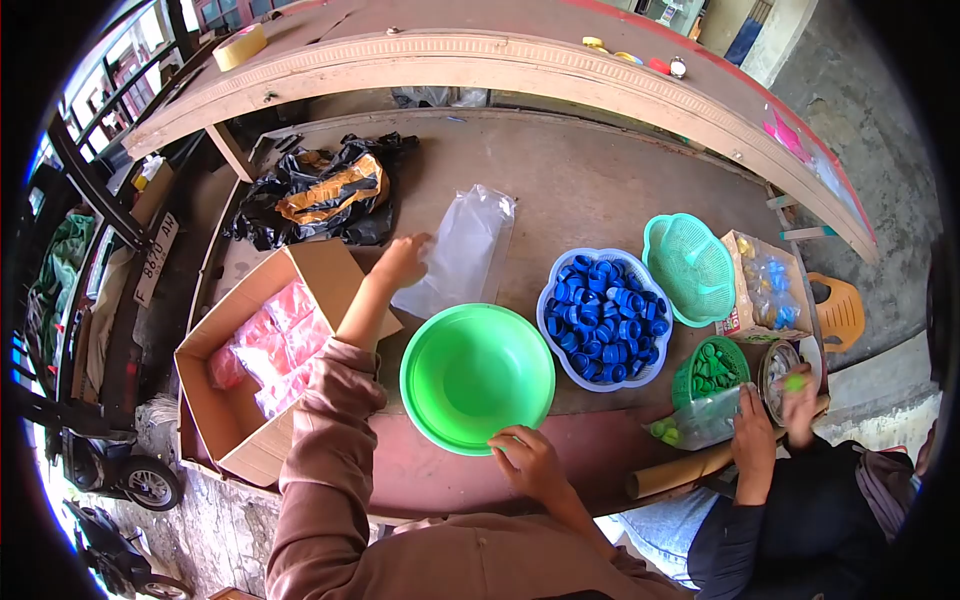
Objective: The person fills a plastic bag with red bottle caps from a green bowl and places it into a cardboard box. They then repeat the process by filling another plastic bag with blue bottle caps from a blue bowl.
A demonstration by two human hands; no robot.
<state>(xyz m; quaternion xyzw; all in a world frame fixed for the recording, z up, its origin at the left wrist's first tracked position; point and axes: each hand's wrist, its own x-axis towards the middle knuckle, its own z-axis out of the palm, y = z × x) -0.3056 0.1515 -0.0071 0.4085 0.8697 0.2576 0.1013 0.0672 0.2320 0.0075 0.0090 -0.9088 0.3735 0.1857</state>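
Note:
My left hand (402, 262) reaches over the table at the left edge of a clear plastic bag (462, 250), its fingers bent; whether they grip the bag is hard to tell. My right hand (527, 460) has its fingertips on the near rim of an empty green basin (478, 380), thumb and fingers closed on the rim. Right of the basin stands a light blue basket (551, 345) full of blue caps (606, 318). A cardboard box (322, 272) with pink-and-white packets (275, 345) is to the left, below my left forearm.
Black plastic (262, 212) lies at the back left. A teal basket (690, 268), a box of packed caps (770, 285) and a green basket (712, 368) stand right. A co-worker's hands (755, 440) hold a bag and a green cap. A raised shelf (480, 52) spans the back.

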